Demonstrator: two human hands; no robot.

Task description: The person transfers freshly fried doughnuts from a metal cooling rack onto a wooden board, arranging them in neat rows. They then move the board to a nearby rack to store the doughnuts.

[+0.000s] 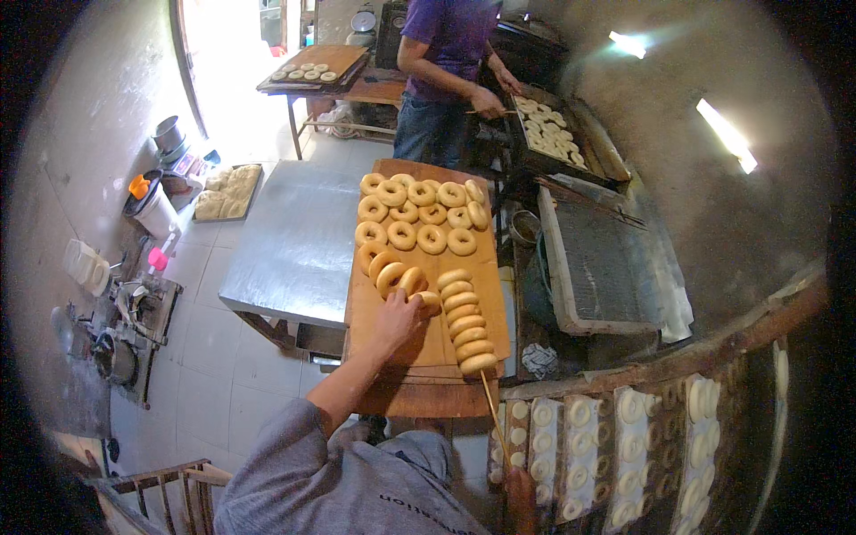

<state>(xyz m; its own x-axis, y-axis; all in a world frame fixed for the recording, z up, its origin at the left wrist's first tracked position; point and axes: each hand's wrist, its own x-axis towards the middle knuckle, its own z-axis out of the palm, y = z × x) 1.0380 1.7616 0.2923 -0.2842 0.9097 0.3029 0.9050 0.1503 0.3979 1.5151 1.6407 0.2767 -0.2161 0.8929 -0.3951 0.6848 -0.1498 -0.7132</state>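
Observation:
Golden ring doughnuts (431, 239) lie in rows on a wooden board (428, 371) in front of me. My left hand (400, 317) is at the near left of the board, its fingers closed around a doughnut (425, 299). Several more doughnuts (389, 276) lean on edge just beyond those fingers. At lower right, my right hand (519, 498) grips the near end of a thin wooden stick (493, 408). Several doughnuts (468, 322) stand threaded in a line along that stick, resting over the board's right side.
A metal-topped table (294, 234) adjoins the board's left. Beyond, a person (441, 73) works at a pan of pale rings (548, 130). A framed rack tray (602, 261) stands right. Boards of raw rings (580, 441) fill the lower right. Buckets (157, 207) and a dough tray (229, 192) sit left.

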